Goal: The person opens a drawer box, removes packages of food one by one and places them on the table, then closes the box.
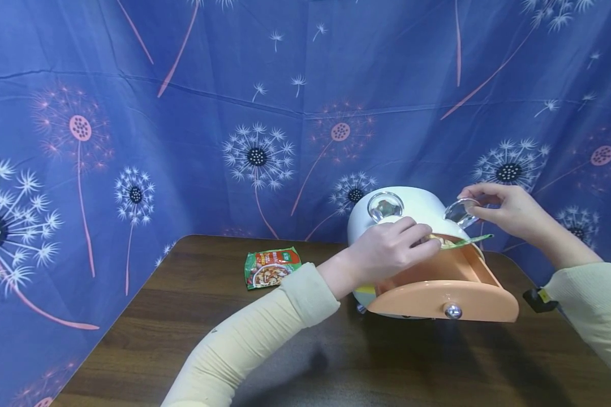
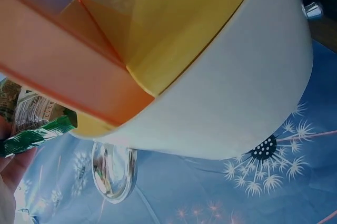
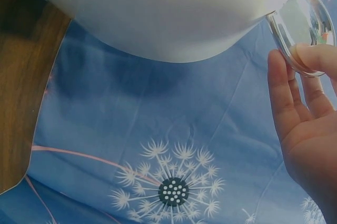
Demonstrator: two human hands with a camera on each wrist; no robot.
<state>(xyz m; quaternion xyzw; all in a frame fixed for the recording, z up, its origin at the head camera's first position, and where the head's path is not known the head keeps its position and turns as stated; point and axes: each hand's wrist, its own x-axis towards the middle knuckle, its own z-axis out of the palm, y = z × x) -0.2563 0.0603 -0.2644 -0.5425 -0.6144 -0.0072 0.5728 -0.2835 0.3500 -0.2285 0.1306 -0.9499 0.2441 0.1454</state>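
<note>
A white rounded box [image 1: 412, 198] with an orange drawer [image 1: 438, 299] pulled out stands on the table's right side. My left hand [image 1: 394, 249] pinches a green-edged packet [image 1: 455, 243] over the drawer; in the left wrist view the packet [image 2: 39, 116] shows beside the orange wall, with the hand [image 2: 10, 182] at the frame's edge. My right hand [image 1: 509, 212] pinches the clear round ear-like piece [image 1: 460, 213] at the box's top right. In the right wrist view thumb and fingers of the hand [image 3: 310, 113] hold that shiny piece [image 3: 300, 29] by its rim.
A red and green food packet [image 1: 272, 267] lies on the brown table [image 1: 183, 316], left of the box. A second round ear-like piece [image 1: 385, 206] is on the box's top left. A blue dandelion-patterned cloth [image 1: 209, 124] hangs behind the table.
</note>
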